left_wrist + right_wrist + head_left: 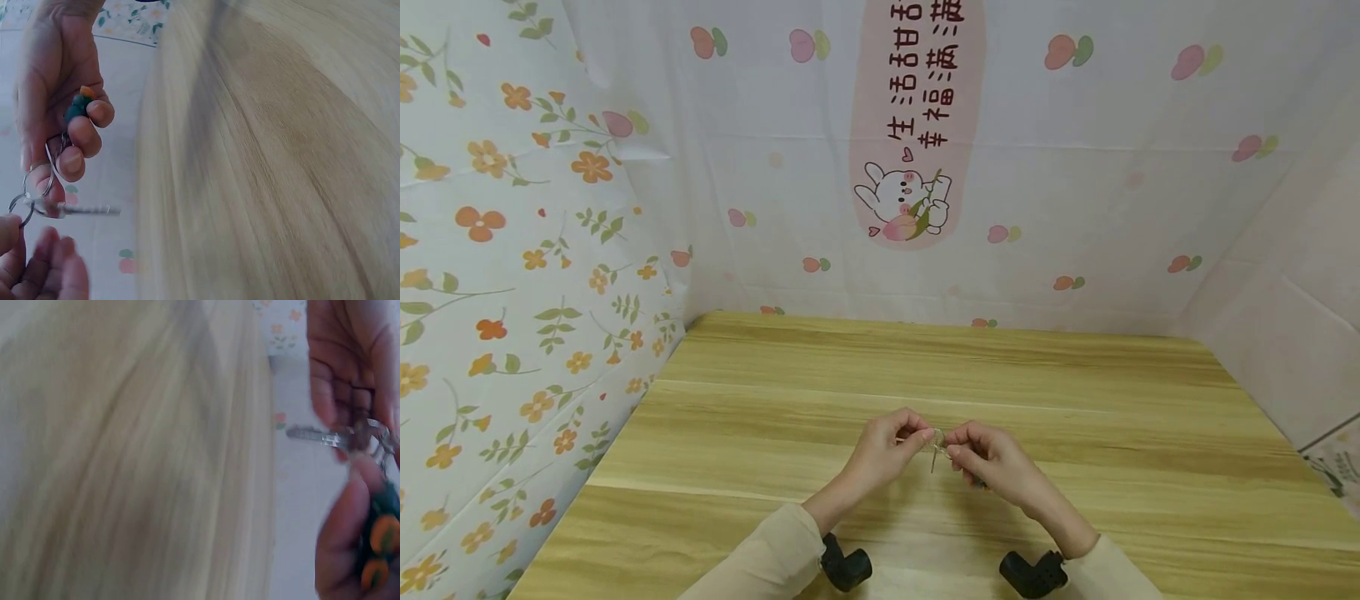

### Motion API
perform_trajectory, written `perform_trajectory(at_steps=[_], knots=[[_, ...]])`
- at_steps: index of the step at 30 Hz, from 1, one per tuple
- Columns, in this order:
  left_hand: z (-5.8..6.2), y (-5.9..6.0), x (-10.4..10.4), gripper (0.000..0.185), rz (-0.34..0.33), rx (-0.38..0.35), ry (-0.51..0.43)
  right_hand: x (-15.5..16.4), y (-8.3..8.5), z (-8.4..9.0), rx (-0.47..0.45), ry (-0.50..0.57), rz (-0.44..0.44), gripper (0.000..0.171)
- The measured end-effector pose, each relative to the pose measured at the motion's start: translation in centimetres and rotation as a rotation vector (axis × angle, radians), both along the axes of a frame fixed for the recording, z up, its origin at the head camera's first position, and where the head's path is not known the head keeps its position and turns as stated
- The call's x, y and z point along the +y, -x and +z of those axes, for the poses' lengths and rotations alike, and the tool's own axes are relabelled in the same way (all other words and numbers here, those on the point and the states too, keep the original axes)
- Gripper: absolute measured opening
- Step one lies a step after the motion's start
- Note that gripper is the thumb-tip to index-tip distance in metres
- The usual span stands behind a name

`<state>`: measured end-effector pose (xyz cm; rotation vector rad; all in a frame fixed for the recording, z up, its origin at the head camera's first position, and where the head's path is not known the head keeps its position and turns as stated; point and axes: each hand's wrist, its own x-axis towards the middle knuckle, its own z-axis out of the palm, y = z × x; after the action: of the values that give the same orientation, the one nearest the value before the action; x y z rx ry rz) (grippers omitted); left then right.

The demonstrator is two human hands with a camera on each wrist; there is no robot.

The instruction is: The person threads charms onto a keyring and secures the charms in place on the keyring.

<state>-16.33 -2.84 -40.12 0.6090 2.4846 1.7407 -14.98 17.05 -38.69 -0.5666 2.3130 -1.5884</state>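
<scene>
My left hand [889, 443] and right hand [1000, 467] face each other close together over the wooden table. Between thumb and forefinger, the left hand pinches a small metal ring [22, 215]. A silver key [94, 210] sticks out between the hands, its shaft pointing down in the head view. Curled right-hand fingers hold a keychain with a larger metal ring [39, 178] and a green and orange charm [77, 109]. In the left wrist view the two rings overlap at the key's head. The charm shows below the key in the right wrist view, partly covered by fingers.
The wood-grain table [760, 417] spreads around both hands. A white printed cloth [760, 208] hangs behind it, with a floral cloth [550, 333] along the left side. Black wrist-worn devices [846, 567] sit at both sleeves.
</scene>
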Motion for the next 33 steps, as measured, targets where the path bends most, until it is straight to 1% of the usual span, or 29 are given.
perform_trajectory(at_steps=[3,4,6,8,10,11,13,16,19,25,27,30,33], knots=[[-0.4,0.3,0.1,0.018,-0.05,-0.059,-0.044,0.5,0.4,0.2,-0.042,-0.024,0.086,0.029],[-0.5,0.4,0.1,0.018,-0.071,-0.079,-0.065,0.7,0.5,0.2,-0.044,-0.032,0.106,0.028],[-0.6,0.7,0.3,0.016,-0.106,-0.135,-0.104,0.8,0.7,0.1,-0.017,-0.061,0.124,0.022],[-0.6,0.9,0.4,0.015,-0.121,-0.2,-0.129,1.0,0.9,-0.2,0.026,-0.096,0.116,0.016],[-0.6,1.2,0.6,0.015,-0.115,-0.253,-0.135,1.0,1.1,-0.4,0.092,-0.143,0.093,0.01],[-0.7,1.3,0.7,0.015,-0.112,-0.277,-0.127,1.0,1.2,-0.5,0.131,-0.173,0.074,0.007],[-0.9,1.7,0.7,0.016,-0.107,-0.298,-0.082,1.2,1.4,-0.8,0.189,-0.232,0.04,0.004],[-1.4,2.3,0.6,0.016,-0.108,-0.285,0.004,1.4,1.6,-1.2,0.27,-0.334,-0.008,0.005],[-1.8,2.7,0.4,0.015,-0.112,-0.24,0.1,1.7,1.7,-1.6,0.317,-0.402,-0.03,0.01],[-2.7,3.0,0.5,0.01,-0.092,-0.073,0.253,1.9,1.9,-2.5,0.428,-0.538,-0.053,0.014],[-3.0,3.0,0.6,0.009,-0.081,-0.041,0.285,1.9,1.9,-2.8,0.462,-0.59,-0.057,0.015],[-3.5,3.1,0.8,0.008,-0.069,-0.033,0.314,1.8,1.9,-3.1,0.493,-0.657,-0.068,0.017],[-3.8,3.3,1.0,0.007,-0.061,-0.021,0.33,1.7,1.8,-3.2,0.518,-0.692,-0.069,0.017]])
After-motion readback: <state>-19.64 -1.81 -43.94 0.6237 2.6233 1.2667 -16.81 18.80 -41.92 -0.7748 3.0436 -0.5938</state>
